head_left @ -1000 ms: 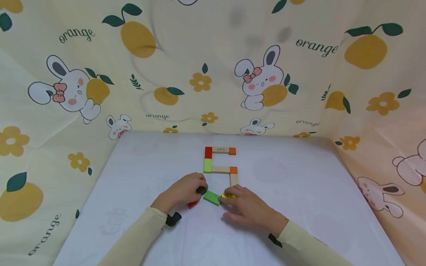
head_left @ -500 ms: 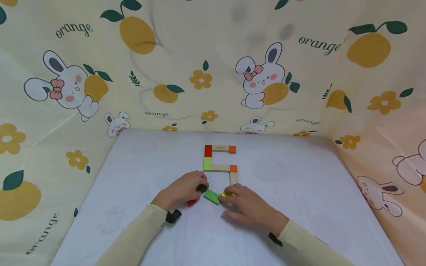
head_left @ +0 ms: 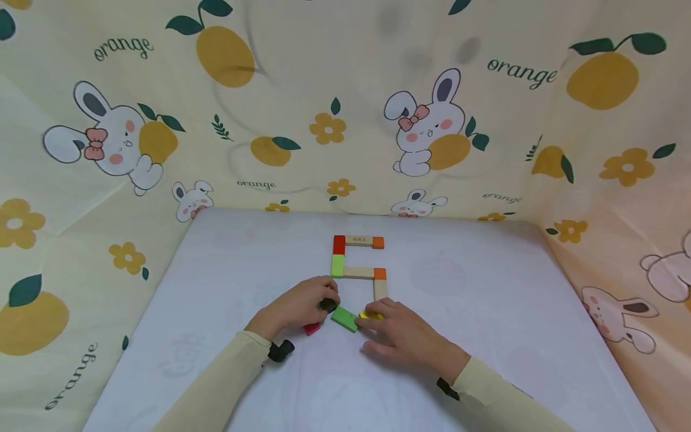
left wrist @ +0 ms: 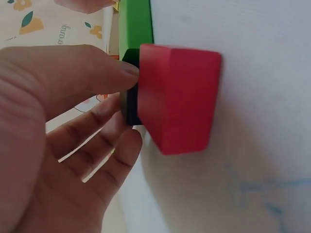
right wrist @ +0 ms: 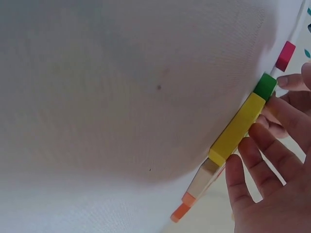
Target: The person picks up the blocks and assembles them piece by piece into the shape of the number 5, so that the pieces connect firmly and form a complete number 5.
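Note:
My left hand [head_left: 302, 303] pinches a black block [left wrist: 130, 109] between thumb and fingers, at the left end of a green block [head_left: 344, 319]. In the left wrist view, a pinkish-red block [left wrist: 189, 102] stands in front of the black one; whether they touch I cannot tell. My right hand [head_left: 407, 336] has loosely extended fingers that touch the side of a yellow block [right wrist: 235, 131], with the index finger near the green block's right end. In the head view that hand covers most of the yellow block.
Farther back lie a red block [head_left: 339, 245], a lime green block [head_left: 337, 266], plain wooden blocks [head_left: 358, 273] and orange blocks [head_left: 378, 243] in an angular line on a white tabletop [head_left: 243, 252]. A printed cloth [head_left: 302, 90] stands behind and at the sides.

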`<state>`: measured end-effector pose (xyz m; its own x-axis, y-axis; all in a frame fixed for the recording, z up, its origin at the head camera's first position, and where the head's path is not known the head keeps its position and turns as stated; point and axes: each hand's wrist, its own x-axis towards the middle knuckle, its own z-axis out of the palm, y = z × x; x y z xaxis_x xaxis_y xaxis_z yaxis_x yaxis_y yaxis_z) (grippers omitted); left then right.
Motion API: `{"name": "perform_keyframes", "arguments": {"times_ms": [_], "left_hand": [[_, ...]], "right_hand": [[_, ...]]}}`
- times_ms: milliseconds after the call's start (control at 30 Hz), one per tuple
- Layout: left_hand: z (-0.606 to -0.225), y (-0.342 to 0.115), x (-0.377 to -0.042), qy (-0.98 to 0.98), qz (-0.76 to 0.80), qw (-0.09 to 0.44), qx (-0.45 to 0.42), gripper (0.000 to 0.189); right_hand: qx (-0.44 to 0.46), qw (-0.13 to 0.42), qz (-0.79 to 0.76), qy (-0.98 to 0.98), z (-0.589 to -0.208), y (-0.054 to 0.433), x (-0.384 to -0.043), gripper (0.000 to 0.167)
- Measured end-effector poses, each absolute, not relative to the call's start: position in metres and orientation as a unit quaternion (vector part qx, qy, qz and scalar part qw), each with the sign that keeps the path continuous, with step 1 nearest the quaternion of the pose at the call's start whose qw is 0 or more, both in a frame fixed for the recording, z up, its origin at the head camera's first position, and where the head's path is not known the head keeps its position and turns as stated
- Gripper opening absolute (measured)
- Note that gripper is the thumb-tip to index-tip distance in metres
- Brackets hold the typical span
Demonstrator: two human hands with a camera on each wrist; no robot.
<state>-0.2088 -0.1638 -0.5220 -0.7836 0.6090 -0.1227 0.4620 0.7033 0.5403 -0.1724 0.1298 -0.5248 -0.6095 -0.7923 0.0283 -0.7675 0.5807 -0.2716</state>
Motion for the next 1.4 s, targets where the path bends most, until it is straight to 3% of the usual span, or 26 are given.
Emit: {"name": "perform_keyframes", "arguments": {"times_ms": [367, 867, 1167, 1400], "left_hand": [[-0.529, -0.18, -0.206, 0.901, 0.32, 0.138, 0.258, 0.052], [-0.536, -0.213, -0.164, 0.896, 0.348, 0.138, 0.24, 0.04], [-0.535, -0.21, -0.168, 0.899, 0.338, 0.135, 0.245, 0.032], [-0.518, -0.21, -0.196, 0.908, 0.334, 0.117, 0.226, 0.034]], "right_hand": [[-0.441, 0.045, -0.121, 0.888, -0.522, 0.128, -0.172, 0.046], [-0.423, 0.067, -0.129, 0.895, -0.524, 0.128, -0.172, 0.048], [-0.415, 0.078, -0.136, 0.896, -0.526, 0.13, -0.169, 0.048], [-0.418, 0.074, -0.139, 0.895, -0.525, 0.13, -0.169, 0.047]]}}
